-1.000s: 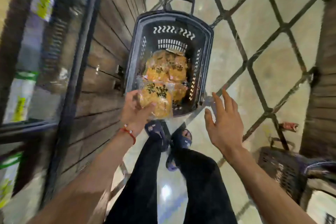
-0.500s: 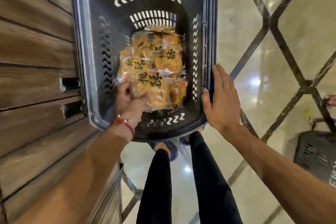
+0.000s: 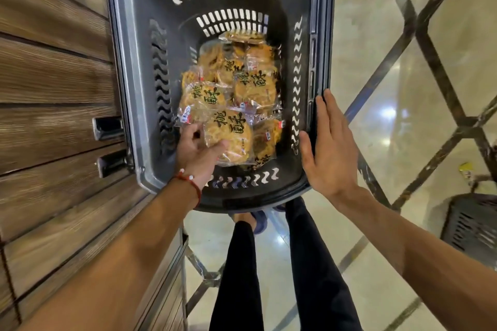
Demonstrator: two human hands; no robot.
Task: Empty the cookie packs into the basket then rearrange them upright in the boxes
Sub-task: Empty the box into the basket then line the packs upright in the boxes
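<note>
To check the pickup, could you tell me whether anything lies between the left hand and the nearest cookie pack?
Nothing visible does: the left hand, inside the basket, grips the nearest cookie pack by its left edge. The right hand, fingers straight, is by the basket's right rim, away from the packs.

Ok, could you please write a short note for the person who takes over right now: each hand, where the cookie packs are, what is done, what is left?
Left hand: grips the nearest clear-wrapped round cookie pack inside the dark grey plastic basket.
Right hand: open, fingers straight, at the basket's right rim.
Other packs: piled flat on the basket floor.
Done: packs seem emptied into the basket.
Left: stand them upright in the boxes, which are not in view.
</note>
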